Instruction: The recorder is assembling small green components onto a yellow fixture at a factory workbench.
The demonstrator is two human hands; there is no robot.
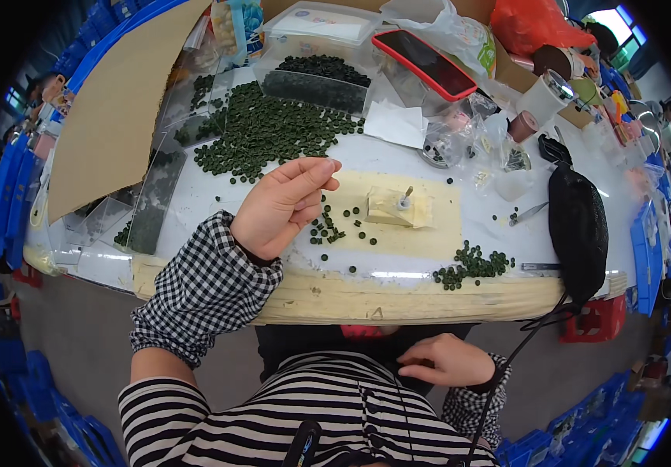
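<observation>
My left hand (287, 201) is raised over the table with thumb and forefinger pressed together in a pinch; whatever sits between the tips is too small to make out. Just right of it stands a block wrapped in cream tape (390, 208), with a short upright metal pin (407, 196) on top. The block rests on a pale yellow sheet (440, 233). Small dark green ring-like pieces (328, 229) lie loose below my left hand. Below the table edge, near my lap, my right hand (454, 359) hangs with its fingers loosely apart, holding nothing.
A big heap of green pieces (265, 128) spreads at the back left, beside a clear bin (316, 89) of darker ones. A smaller pile (476, 265) lies front right. Cardboard (117, 109), a red-cased phone (425, 64), tweezers (528, 213) and a black pouch (578, 229) surround the workspace.
</observation>
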